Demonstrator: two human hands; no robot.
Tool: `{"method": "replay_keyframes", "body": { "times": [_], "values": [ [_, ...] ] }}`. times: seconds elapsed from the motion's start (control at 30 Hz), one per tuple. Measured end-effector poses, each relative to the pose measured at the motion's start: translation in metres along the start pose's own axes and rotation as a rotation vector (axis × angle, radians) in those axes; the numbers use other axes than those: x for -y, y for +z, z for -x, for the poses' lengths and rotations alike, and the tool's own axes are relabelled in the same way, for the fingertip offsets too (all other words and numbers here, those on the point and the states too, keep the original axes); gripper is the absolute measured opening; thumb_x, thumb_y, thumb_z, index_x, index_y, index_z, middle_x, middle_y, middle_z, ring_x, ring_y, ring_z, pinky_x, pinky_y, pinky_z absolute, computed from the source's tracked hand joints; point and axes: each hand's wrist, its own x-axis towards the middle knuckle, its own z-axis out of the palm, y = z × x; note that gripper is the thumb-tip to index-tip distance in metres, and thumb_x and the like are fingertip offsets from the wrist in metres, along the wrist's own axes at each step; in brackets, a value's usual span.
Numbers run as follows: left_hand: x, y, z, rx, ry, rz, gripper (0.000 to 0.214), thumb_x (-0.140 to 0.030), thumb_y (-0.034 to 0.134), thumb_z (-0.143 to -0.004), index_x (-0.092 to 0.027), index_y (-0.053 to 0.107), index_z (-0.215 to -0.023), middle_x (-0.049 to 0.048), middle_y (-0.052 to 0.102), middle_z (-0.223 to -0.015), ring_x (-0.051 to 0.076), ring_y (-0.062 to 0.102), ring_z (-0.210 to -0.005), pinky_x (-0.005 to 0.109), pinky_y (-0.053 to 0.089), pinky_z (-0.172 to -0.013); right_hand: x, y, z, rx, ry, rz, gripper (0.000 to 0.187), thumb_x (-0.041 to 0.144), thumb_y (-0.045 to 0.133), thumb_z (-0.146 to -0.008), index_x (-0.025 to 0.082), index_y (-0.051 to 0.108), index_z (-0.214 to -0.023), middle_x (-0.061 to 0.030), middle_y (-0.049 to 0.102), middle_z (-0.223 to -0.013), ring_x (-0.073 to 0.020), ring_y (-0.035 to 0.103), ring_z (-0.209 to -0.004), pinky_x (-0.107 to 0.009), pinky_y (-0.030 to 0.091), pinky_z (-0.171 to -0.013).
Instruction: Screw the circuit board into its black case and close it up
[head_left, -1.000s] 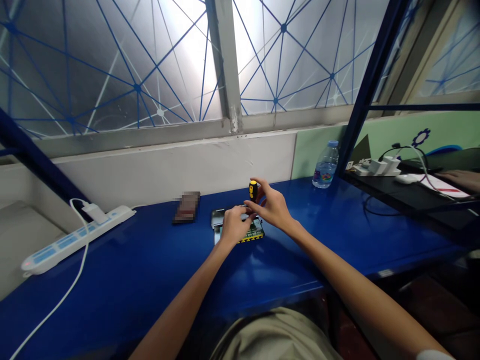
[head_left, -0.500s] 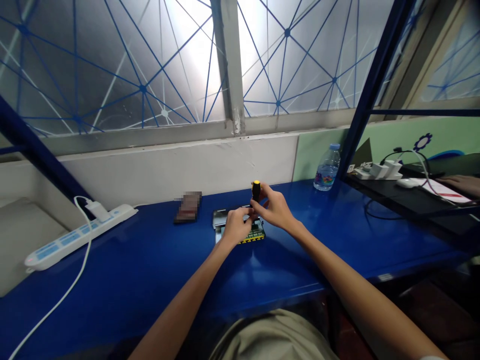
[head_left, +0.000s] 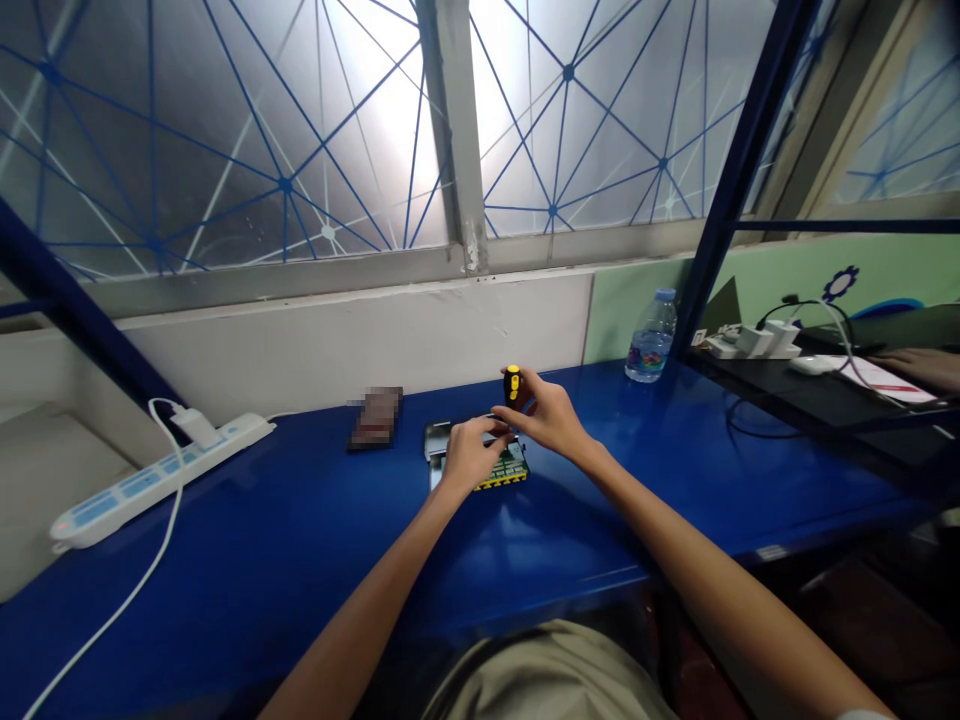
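Note:
A small green circuit board in a metal frame lies on the blue bench in front of me. My right hand is closed round a black screwdriver with a yellow cap, held upright with its tip down at the board. My left hand rests on the board with curled fingers, pinching beside the screwdriver's tip; what it pinches is hidden.
A white power strip with a plugged cable lies at the left. A small dark blurred object sits behind the board. A water bottle stands at the right by a blue post. Another person's hand rests on the neighbouring desk.
The screwdriver's handle has shifted slightly in my right hand's fingers, as if being turned. Both hands stay on the board; the view has wobbled a little.

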Motion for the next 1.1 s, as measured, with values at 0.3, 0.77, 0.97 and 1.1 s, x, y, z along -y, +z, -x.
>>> {"method": "replay_keyframes", "body": {
  "times": [0.3, 0.77, 0.97, 1.1],
  "values": [
    [-0.0048, -0.0035, -0.0012, 0.054, -0.036, -0.003, 0.018, -0.010, 0.070, -0.082, -0.021, 0.082, -0.090, 0.0048, 0.081, -0.095, 0.025, 0.076, -0.092, 0.031, 0.055, -0.087, 0.0053, 0.0006, 0.0032, -0.027, -0.077, -0.003, 0.034, 0.033, 0.060, -0.092, 0.021, 0.056, -0.123, -0.0049, 0.072, -0.093, -0.0179, 0.068, -0.075, -0.026, 0.049, -0.062],
    [-0.0019, -0.0002, 0.0010, 0.019, 0.014, -0.009, 0.015, -0.011, 0.074, -0.078, -0.018, 0.081, -0.088, 0.0043, 0.080, -0.088, 0.022, 0.073, -0.082, 0.031, 0.056, -0.082, 0.0003, 0.0033, 0.0030, -0.021, -0.029, 0.021, 0.039, 0.037, 0.068, -0.085, 0.022, 0.058, -0.120, -0.0001, 0.071, -0.079, -0.0161, 0.066, -0.065, -0.026, 0.047, -0.060],
    [-0.0026, 0.0001, 0.0019, 0.022, -0.011, 0.010, 0.012, -0.010, 0.073, -0.079, -0.017, 0.081, -0.086, 0.0042, 0.080, -0.085, 0.021, 0.073, -0.081, 0.028, 0.054, -0.079, 0.0034, 0.0021, 0.0038, 0.000, -0.029, 0.046, 0.036, 0.042, 0.071, -0.085, 0.023, 0.060, -0.112, 0.0021, 0.069, -0.073, -0.0153, 0.065, -0.063, -0.024, 0.042, -0.058],
    [-0.0037, -0.0018, 0.0017, 0.039, -0.028, -0.004, 0.017, -0.005, 0.069, -0.078, -0.016, 0.081, -0.084, 0.0044, 0.081, -0.085, 0.023, 0.074, -0.081, 0.028, 0.053, -0.080, 0.0036, 0.0026, 0.0047, 0.011, -0.054, 0.069, 0.033, 0.044, 0.067, -0.087, 0.022, 0.060, -0.110, 0.0003, 0.070, -0.077, -0.0162, 0.066, -0.067, -0.025, 0.043, -0.060]
  ]
}}
